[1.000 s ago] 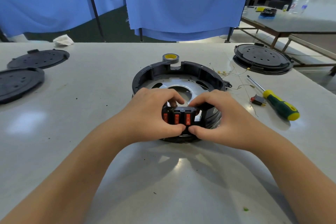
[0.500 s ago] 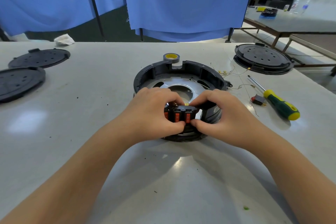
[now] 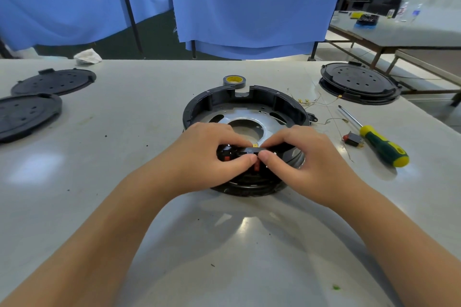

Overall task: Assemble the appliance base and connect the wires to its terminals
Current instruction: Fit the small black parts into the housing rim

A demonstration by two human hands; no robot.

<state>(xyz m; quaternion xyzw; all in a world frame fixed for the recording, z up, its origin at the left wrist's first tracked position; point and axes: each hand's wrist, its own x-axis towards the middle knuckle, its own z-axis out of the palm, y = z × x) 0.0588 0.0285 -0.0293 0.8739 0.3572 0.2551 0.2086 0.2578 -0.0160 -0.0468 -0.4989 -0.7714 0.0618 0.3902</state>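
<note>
There is just one camera, worn on the person's head. It looks forward and down at the desk (image 3: pixel 99 207) from close up. Both arms reach in from the near edge. Far off, it sees blue curtains (image 3: pixel 249 7) behind the desk.

Both hands pinching a black terminal block (image 3: pixel 245 154) with red tabs at the near rim of the round black appliance base (image 3: pixel 245 109): left hand (image 3: pixel 212 154), right hand (image 3: pixel 303 157), thumbs touching. On the white table (image 3: pixel 124 132): loose thin wires (image 3: pixel 316 102), a green-and-yellow screwdriver (image 3: pixel 381 147), a small red switch (image 3: pixel 352 139), a tape roll (image 3: pixel 234 80), black round covers (image 3: pixel 53 81).
</note>
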